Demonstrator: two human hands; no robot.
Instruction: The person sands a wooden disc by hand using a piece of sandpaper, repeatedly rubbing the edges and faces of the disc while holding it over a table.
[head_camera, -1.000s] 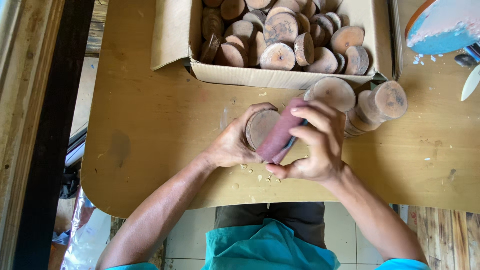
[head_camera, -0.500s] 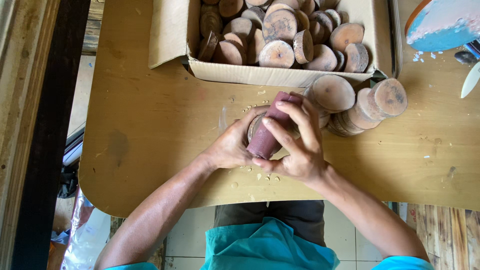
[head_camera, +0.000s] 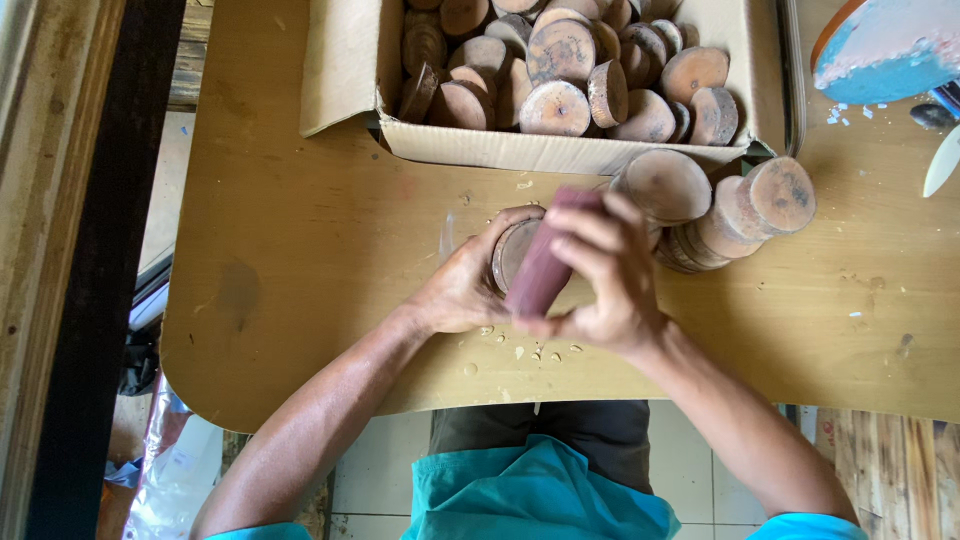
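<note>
My left hand (head_camera: 460, 285) grips a round wooden slice (head_camera: 512, 250) on edge against the wooden table (head_camera: 300, 250). My right hand (head_camera: 600, 275) presses a dark reddish-brown sanding block (head_camera: 540, 268) across the slice's face. Small wood chips (head_camera: 520, 350) lie on the table just below my hands. A pile of similar wooden slices (head_camera: 720, 205) lies just right of my right hand.
An open cardboard box (head_camera: 560, 150) holds several wooden slices (head_camera: 560, 70) at the back of the table. A blue and white round object (head_camera: 885, 50) and a knife tip (head_camera: 940, 160) sit at the far right. A dark beam (head_camera: 90, 270) runs along the left.
My right hand has slid the sanding block leftward over the slice, from beside the pile to nearer my left hand. The left hand stays on the slice.
</note>
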